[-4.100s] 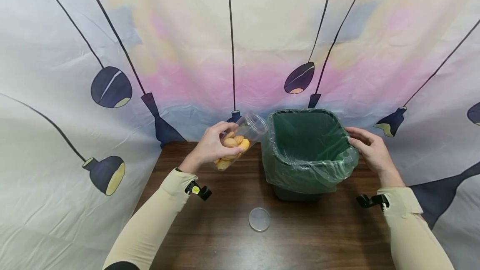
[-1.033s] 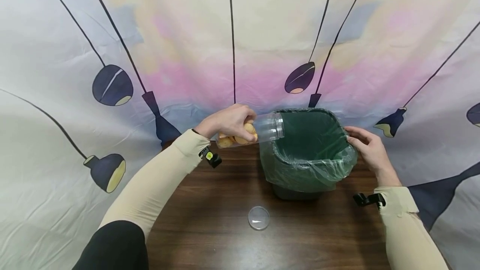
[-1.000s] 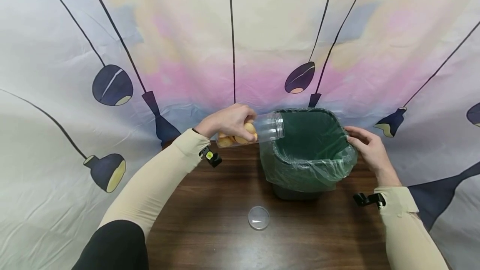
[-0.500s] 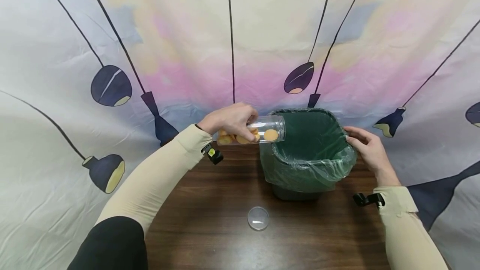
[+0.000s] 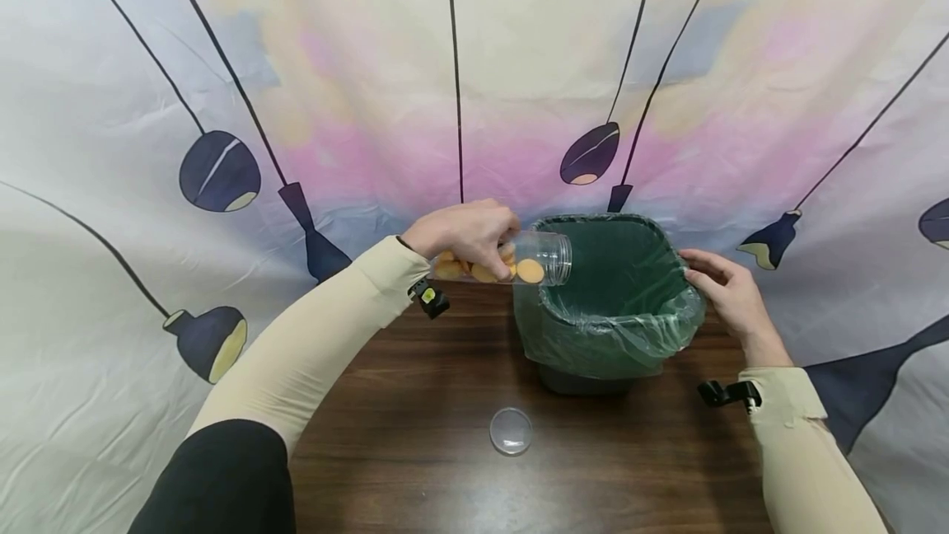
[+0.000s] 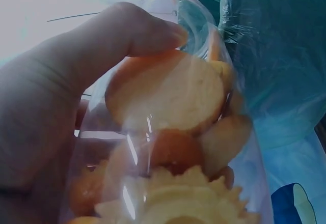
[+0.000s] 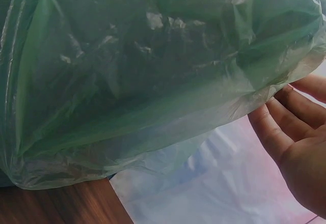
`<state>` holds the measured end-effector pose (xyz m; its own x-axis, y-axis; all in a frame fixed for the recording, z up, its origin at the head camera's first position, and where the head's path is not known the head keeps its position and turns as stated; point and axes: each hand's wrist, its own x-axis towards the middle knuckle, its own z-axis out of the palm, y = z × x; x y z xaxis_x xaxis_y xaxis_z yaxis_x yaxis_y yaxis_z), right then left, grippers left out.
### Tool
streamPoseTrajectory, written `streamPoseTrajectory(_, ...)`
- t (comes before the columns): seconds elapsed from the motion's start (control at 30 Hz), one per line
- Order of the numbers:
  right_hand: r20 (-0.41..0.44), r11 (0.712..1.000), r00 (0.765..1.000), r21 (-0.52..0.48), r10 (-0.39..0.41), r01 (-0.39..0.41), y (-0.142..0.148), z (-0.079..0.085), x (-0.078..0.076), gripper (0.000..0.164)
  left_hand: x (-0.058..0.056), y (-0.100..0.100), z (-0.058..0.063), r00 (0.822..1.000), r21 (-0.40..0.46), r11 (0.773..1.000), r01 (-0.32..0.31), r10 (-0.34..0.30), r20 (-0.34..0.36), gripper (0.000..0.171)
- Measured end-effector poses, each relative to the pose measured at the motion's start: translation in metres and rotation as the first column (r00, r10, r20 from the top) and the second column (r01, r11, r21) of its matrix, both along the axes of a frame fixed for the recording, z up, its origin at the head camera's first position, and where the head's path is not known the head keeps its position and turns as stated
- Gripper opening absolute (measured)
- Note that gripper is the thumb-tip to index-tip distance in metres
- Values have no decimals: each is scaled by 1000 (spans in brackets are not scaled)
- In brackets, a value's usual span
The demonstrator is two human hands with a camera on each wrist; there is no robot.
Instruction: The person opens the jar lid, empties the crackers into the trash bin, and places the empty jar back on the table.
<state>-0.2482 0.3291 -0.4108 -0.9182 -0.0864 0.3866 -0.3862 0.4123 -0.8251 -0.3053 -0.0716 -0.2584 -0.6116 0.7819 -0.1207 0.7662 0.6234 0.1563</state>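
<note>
My left hand point(image 5: 474, 233) grips a clear plastic jar point(image 5: 550, 247), thumb along its near side. The jar lies nearly level, its uncapped mouth over the left rim of a dark trash bin point(image 5: 582, 383). Inside the jar are several yellow-brown cookies point(image 5: 530, 271); one round cookie sits close to the mouth. In the left wrist view a cookie with a toothed edge point(image 6: 178, 198) shows too. A green see-through bag point(image 5: 619, 344) lines the bin and folds over its rim. My right hand point(image 5: 730, 291) touches the bin's right rim, fairly straight fingers against the bag's outside.
A round clear lid point(image 5: 511, 432) lies on the brown wooden table point(image 5: 415, 452), in front of the bin. Behind the table hangs a cloth backdrop point(image 5: 356, 89) printed with lamps, close to the bin's back.
My left hand has tipped the jar from slanting upward to nearly level and moved it right, over the bin's rim. Cookies have slid toward its mouth. My right hand has stayed at the rim.
</note>
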Motion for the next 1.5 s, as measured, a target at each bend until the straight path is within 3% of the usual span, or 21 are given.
streamPoseTrajectory(0.83, -15, 1000, 1000, -2, 4, -4, 0, -1, -1, 40, -1, 19, 21, 999, -156, 988, 5, -10, -31, 29)
streamPoseTrajectory(1.1, 2, 1000, 1000, 10, -18, 18, 1, -2, 0, 40, -1, 23, 22, 999, -215, 976, -25, 19, -30, 37)
streamPoseTrajectory(1.27, 6, 998, 999, 39, -42, 41, 1, -3, -1, 41, -3, 21, 22, 1000, -194, 981, -21, 18, -15, 36)
streamPoseTrajectory(1.5, -1, 999, 1000, 34, -31, 31, -1, -2, 0, 41, -10, 11, 14, 1000, -80, 997, 11, -9, 20, 33)
